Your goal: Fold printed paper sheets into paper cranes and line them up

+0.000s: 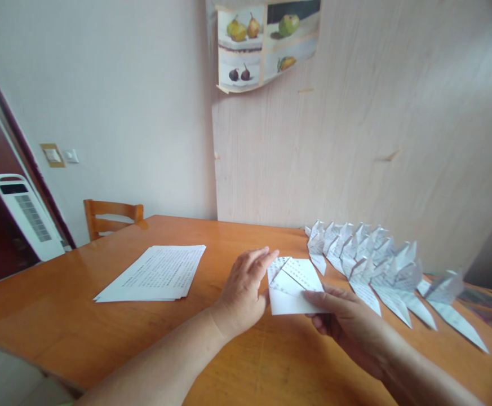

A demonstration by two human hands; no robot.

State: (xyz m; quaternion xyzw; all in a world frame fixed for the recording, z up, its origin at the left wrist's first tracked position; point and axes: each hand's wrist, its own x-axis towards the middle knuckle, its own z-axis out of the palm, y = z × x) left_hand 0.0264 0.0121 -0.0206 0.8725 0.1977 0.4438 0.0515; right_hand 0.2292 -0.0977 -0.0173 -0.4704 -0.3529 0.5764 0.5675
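Right hand (347, 316), left hand (241, 293), folded paper (290, 301).
Right fingers (320, 323) and thumb pinch its right side; left fingers (256, 264), loosely together, perhaps touch its left edge; printed sheets (155, 273) left of them.

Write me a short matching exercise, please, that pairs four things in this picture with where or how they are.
Things
1. printed sheets
2. folded paper
3. fruit pictures
4. paper shapes

Where or how
A. hanging above the table
B. standing in rows on the table's right side
C. held by the right hand
D. lying flat in a stack, left of both hands

Right pairs: 1-D, 2-C, 3-A, 4-B
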